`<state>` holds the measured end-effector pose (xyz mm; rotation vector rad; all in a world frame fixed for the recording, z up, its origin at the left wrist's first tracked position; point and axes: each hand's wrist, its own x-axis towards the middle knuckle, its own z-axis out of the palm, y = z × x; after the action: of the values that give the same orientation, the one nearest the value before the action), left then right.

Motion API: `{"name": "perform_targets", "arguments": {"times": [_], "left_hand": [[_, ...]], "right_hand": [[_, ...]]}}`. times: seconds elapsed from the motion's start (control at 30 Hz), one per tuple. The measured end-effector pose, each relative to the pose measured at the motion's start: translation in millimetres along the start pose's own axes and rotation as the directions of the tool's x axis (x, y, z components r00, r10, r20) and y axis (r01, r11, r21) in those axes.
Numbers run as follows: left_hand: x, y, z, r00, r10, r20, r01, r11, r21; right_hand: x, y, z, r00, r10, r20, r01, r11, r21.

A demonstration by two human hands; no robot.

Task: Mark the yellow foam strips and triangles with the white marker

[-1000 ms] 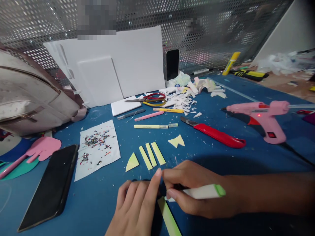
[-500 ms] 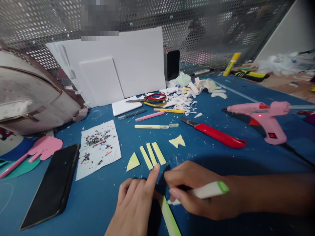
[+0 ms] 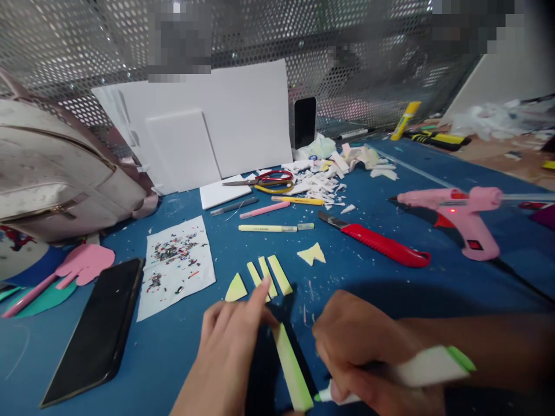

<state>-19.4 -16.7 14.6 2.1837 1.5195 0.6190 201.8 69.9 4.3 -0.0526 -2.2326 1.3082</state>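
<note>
Cutting a foam strip on the blue mat

My left hand (image 3: 229, 352) lies flat, fingers open, pinning the dark sheet beside the green strip (image 3: 291, 367); my right hand (image 3: 368, 352) is closed around the cutter (image 3: 416, 372); best to keep strokes light and the fingers back; finished strips (image 3: 269, 276) sit just ahead, phone (image 3: 97, 329) left, open mat to the right.

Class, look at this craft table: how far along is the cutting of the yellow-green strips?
Done: three short strips and a cut triangle lie on the blue mat. In hand: the left hand steadies a long strip while the right hand grips a white, green-capped tool beside it. Left: that strip remains in one long piece.
</note>
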Motion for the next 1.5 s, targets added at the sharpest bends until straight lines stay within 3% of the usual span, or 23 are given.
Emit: {"name": "perform_targets", "arguments": {"times": [0.1, 0.27, 0.37, 0.57, 0.73, 0.9, 1.07, 1.23, 1.27, 1.37, 1.5], "left_hand": [[24, -2, -13.1, 0.992, 0.043, -0.122, -0.041, 0.999, 0.019], [68, -2, -9.2, 0.994, 0.075, -0.08, -0.073, 0.997, 0.027], [85, -1, -0.9, 0.997, 0.079, -0.026, -0.076, 0.992, 0.099], [100, 4, -0.3, 0.996, 0.091, 0.017, -0.092, 0.985, 0.144], [119, 9, 9.2, 0.991, 0.133, 0.032, -0.136, 0.98, 0.146], [136, 8, 20.4, 0.981, 0.186, 0.046, -0.19, 0.978, 0.089], [119, 7, 4.4, 0.961, 0.271, 0.047, -0.271, 0.962, -0.001], [68, 0, -17.1, 0.944, 0.321, 0.074, -0.319, 0.947, -0.04], [56, -3, -19.0, 0.942, 0.315, 0.119, -0.31, 0.949, -0.059], [29, -11, -20.0, 0.941, 0.325, 0.097, -0.319, 0.945, -0.074], [14, -17, -17.9, 0.926, 0.366, 0.089, -0.355, 0.927, -0.123]], "right_hand": [[-7, 7, 2, 0.994, -0.103, -0.027, 0.103, 0.995, 0.01], [-11, 17, -2, 0.956, -0.284, -0.067, 0.281, 0.958, -0.053], [-12, 18, -1, 0.932, -0.362, -0.012, 0.361, 0.931, -0.053], [-13, 8, 7, 0.94, -0.296, -0.17, 0.284, 0.954, -0.092], [-9, 6, 0, 0.955, -0.295, -0.043, 0.291, 0.953, -0.084], [-5, 11, 0, 0.926, -0.37, -0.074, 0.356, 0.922, -0.153], [-2, 9, -1, 0.896, -0.438, -0.068, 0.425, 0.893, -0.151], [-4, 3, -2, 0.944, -0.317, -0.089, 0.309, 0.947, -0.088], [-5, 3, -1, 0.949, -0.297, -0.106, 0.29, 0.954, -0.072], [-7, 5, 1, 0.943, -0.294, -0.153, 0.29, 0.956, -0.048], [-9, 9, 2, 0.937, -0.333, -0.108, 0.324, 0.941, -0.099]]}}
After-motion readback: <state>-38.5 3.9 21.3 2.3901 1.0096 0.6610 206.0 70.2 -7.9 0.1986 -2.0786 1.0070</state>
